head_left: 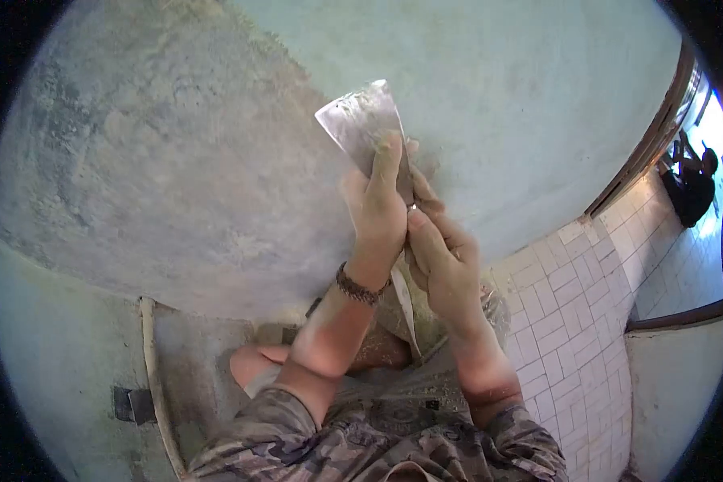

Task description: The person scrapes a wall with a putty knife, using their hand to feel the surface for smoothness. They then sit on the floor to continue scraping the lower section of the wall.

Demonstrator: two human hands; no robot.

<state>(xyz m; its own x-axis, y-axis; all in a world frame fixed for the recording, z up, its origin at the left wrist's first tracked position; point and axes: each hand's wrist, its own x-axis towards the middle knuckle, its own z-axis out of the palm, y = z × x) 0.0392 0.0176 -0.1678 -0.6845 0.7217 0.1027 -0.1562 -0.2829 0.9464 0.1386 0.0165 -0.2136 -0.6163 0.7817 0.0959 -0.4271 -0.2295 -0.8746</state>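
A wide metal scraper (pixel 360 120), its blade smeared with pale residue, points up in front of the wall. My left hand (pixel 380 205), with a dark beaded bracelet on the wrist, is closed on the blade's lower part, thumb lying along its face. Just below and to the right, my right hand (pixel 446 261) is closed around the scraper's lower end. A small shiny spot shows by the right thumb. Most of the handle is hidden by my hands. Pale dust coats both hands.
The wall has a rough grey bare patch (pixel 177 161) on the left and pale green paint (pixel 522 96) on the right. A pipe (pixel 154 377) runs at lower left. Light tiles (pixel 566 329) cover the floor. A person in dark clothes (pixel 689 189) is beyond the doorway.
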